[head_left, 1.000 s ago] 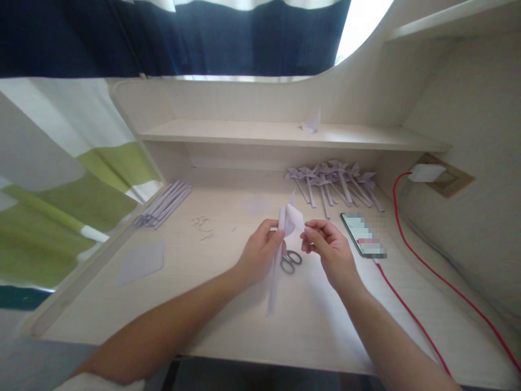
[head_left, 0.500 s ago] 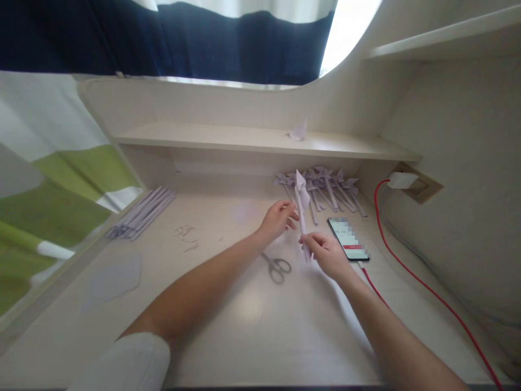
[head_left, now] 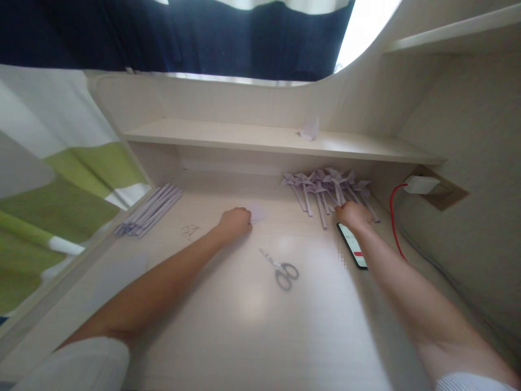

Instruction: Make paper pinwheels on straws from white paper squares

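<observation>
My left hand [head_left: 235, 221] curls on a flimsy paper [head_left: 258, 213], pinching its near edge; my right hand [head_left: 352, 214] rests closed at the light, crushable pinwheels [head_left: 325, 187], grip unclear.

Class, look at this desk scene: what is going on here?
A person is working with paper at a pale desk. The left hand rests on a small pale paper piece. The right hand reaches into the pile of folded paper pinwheels, just beyond a phone. Scissors lie untouched between the arms.
</observation>
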Motion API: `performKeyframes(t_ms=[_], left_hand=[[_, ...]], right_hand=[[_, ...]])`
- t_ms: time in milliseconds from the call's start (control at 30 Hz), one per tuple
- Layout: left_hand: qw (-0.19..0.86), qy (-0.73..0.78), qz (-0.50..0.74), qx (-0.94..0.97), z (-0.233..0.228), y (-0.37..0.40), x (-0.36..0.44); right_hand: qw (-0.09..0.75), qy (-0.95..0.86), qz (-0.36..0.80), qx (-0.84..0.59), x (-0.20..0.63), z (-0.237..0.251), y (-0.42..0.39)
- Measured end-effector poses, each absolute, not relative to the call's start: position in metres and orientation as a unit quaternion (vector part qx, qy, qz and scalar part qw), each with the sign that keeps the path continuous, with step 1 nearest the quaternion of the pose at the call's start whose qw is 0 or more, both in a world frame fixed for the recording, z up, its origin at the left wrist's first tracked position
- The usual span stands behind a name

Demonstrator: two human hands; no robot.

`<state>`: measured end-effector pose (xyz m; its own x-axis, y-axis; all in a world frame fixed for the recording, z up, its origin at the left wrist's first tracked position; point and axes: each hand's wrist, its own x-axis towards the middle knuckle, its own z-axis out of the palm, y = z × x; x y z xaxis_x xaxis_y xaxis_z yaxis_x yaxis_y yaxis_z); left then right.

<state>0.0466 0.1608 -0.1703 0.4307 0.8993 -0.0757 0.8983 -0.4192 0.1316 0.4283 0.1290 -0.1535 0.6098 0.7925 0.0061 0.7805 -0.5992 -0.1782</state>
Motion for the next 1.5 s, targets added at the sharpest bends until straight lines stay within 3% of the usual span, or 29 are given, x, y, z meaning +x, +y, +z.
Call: performKeyframes(t_ms=[167,333,533,667,967,1300,1500], left_hand=[[0.03,0.519,0.008,0.854,-0.166,0.155,0.053],[-0.004,0.455,0.073,0.888,-0.154,0.108,0.051],[-0.007,0.276,0.099,0.956,-0.16,0.021,0.062],[-0.011,0.234,0.109,0.966,-0.172,0.007,0.078],[0.022,0.36,0.119,0.925,-0.172,0.044,0.083],[-0.051,0.687,0.111,0.716,-0.129,0.148,-0.121],[-0.067,0.748,0.072,0.657,-0.142,0.166,-0.165]], right_hand=[[0.088,-0.437,0.02,-0.895,0.424,-0.153,0.13],[0.167,-0.519,-0.003,-0.838,0.391,-0.146,0.117],[0.23,-0.626,0.077,-0.741,0.325,-0.152,0.094],[0.245,-0.663,0.134,-0.695,0.301,-0.159,0.08],[0.251,-0.667,0.171,-0.68,0.295,-0.176,0.057],[0.241,-0.693,0.161,-0.66,0.286,-0.192,0.042],[0.241,-0.701,0.143,-0.655,0.284,-0.193,0.043]])
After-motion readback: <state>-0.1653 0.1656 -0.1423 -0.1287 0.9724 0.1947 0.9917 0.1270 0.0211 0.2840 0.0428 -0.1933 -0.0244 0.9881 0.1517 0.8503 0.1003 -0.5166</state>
